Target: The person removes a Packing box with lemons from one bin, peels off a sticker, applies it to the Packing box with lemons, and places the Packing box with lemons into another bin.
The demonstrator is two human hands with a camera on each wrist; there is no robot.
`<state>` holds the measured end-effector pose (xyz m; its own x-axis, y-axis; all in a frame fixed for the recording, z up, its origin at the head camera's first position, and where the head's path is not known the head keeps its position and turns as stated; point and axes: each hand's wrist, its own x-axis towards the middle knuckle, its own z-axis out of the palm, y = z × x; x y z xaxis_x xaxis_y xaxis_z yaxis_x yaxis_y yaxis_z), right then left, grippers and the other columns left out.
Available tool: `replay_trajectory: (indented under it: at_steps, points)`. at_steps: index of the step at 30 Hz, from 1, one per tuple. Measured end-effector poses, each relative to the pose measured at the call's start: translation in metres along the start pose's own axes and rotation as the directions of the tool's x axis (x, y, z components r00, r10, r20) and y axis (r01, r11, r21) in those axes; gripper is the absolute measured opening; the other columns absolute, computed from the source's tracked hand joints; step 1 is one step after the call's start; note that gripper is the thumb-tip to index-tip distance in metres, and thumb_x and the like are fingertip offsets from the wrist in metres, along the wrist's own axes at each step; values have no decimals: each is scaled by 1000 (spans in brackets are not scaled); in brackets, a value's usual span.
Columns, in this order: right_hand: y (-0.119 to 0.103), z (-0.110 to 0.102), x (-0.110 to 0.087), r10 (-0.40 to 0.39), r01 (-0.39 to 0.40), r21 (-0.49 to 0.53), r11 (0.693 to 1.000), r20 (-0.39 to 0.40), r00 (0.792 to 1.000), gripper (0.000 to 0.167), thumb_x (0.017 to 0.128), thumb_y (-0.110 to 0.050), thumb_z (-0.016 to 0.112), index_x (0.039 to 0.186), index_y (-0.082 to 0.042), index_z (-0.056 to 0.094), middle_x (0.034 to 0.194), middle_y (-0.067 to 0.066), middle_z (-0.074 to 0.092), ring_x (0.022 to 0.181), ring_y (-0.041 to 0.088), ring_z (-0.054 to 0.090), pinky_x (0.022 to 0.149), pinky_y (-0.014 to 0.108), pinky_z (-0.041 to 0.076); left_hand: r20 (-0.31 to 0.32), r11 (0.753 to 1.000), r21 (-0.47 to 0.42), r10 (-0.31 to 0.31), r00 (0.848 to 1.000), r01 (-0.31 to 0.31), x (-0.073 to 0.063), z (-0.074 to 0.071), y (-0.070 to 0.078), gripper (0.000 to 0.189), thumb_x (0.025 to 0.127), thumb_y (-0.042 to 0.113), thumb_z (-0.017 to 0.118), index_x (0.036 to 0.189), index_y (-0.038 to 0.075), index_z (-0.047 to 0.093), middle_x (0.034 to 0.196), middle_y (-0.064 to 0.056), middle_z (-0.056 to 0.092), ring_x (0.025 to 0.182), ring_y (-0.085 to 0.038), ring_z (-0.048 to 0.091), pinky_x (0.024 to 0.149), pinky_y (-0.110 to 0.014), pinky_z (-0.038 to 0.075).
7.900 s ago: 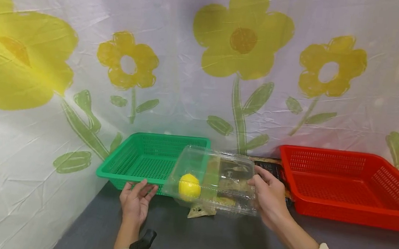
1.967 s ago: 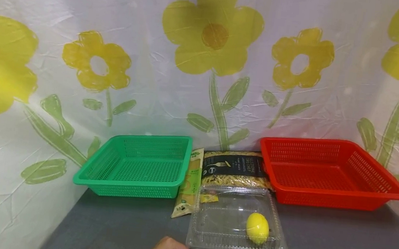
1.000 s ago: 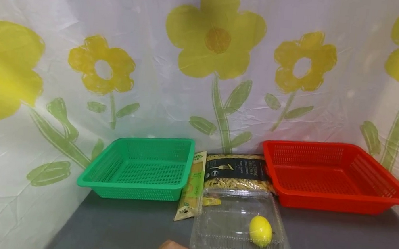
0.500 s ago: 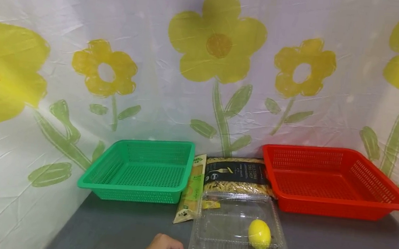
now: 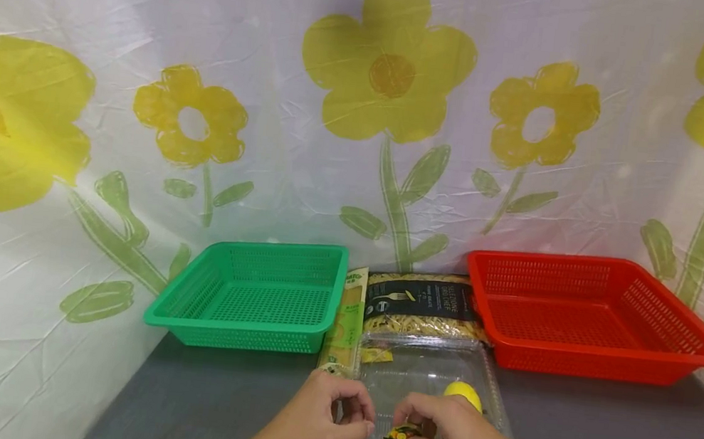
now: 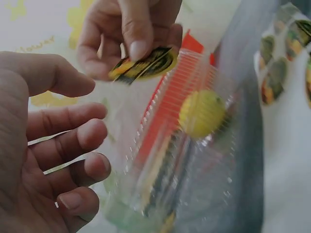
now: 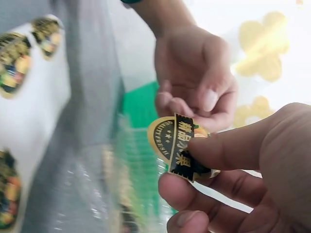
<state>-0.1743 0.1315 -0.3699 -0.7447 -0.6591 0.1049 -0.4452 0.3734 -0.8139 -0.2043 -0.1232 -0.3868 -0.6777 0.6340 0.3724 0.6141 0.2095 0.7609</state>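
Note:
My right hand (image 5: 464, 435) pinches a black-and-gold fruit sticker (image 7: 167, 145) between thumb and fingers, above the near edge of a clear plastic clamshell box (image 5: 406, 382). Lying inside the box is a yellow lemon (image 6: 201, 114); in the head view my right hand partly covers it. My left hand (image 5: 327, 417) hovers just left of the sticker, fingers bent loosely. The left wrist view shows a gap between those fingers and the sticker, with nothing in them. A white sheet of similar stickers (image 6: 286, 145) lies at the near side of the table.
Behind the box lie a pasta bag (image 5: 427, 302) and a narrow tan-and-green packet (image 5: 349, 319). A green basket (image 5: 243, 337) stands at the left, a red basket (image 5: 601, 364) at the right. A flower-printed curtain (image 5: 305, 172) hangs behind the grey table (image 5: 197, 403).
The box with the lemon, gripped in the right hand earliest, now lies on the table. Both hands have risen from the bottom edge to over the box's front, the right bringing a sticker.

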Motion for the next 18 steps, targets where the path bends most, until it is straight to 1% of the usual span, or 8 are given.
replay_trajectory:
  at_steps: [2,3,5,7,9,13,15,18]
  points:
    - [-3,-5,2,-38,36,-42,998,-43,998,19,94,-11,71,108,-23,67,93,-14,67,82,2,62,72,24,55,-1,999,-13,35,999,-35,8,2,2,7,85,8,69,80,14,71,66,5,63,58,6,52,45,-20,45]
    - [-4,-8,2,-67,63,-65,996,-66,996,19,94,-10,71,107,-23,67,90,-14,67,79,2,61,69,24,55,-4,999,-19,41,999,-41,11,3,3,7,85,9,69,80,13,71,66,3,64,58,5,52,45,-20,45]
    - [-5,-13,4,-97,89,-82,993,-103,990,19,93,-8,71,104,-23,67,84,-13,66,74,2,60,64,25,54,-15,999,-25,44,999,-44,18,4,4,7,86,10,69,81,12,72,66,1,64,58,4,52,46,-20,45]
    - [-6,-19,6,-106,93,-97,991,-132,986,18,92,-9,72,103,-22,67,81,-12,65,71,3,59,61,25,52,-23,999,-24,40,999,-40,24,5,5,7,87,10,69,81,11,72,67,0,64,58,3,52,47,-20,45]
    - [-7,-24,7,-89,75,-96,993,-150,985,17,92,-10,73,102,-21,66,81,-11,64,72,4,59,62,26,52,-35,999,-21,27,999,-28,29,5,6,7,86,9,70,80,11,72,67,1,63,59,3,51,49,-19,45]
    - [-8,-31,13,-45,30,-82,996,-188,981,14,92,-12,75,101,-17,66,83,-8,65,75,7,60,64,28,53,-52,999,-24,-30,998,29,39,4,7,7,86,6,69,81,10,72,67,5,61,59,1,50,51,-19,45]
    - [-8,-33,15,-27,11,-72,997,-219,975,13,92,-13,75,101,-15,65,84,-7,65,76,9,61,66,28,54,-61,998,-21,-64,996,63,44,3,7,9,87,6,69,81,10,72,67,6,60,58,-1,50,52,-19,44]
    - [-4,-36,18,-13,-4,-61,998,-276,961,13,92,-14,75,101,-14,66,85,-4,65,78,11,62,70,29,55,-89,997,-18,-81,993,80,52,3,4,9,87,5,69,81,11,72,68,5,60,60,-3,51,52,-19,45]
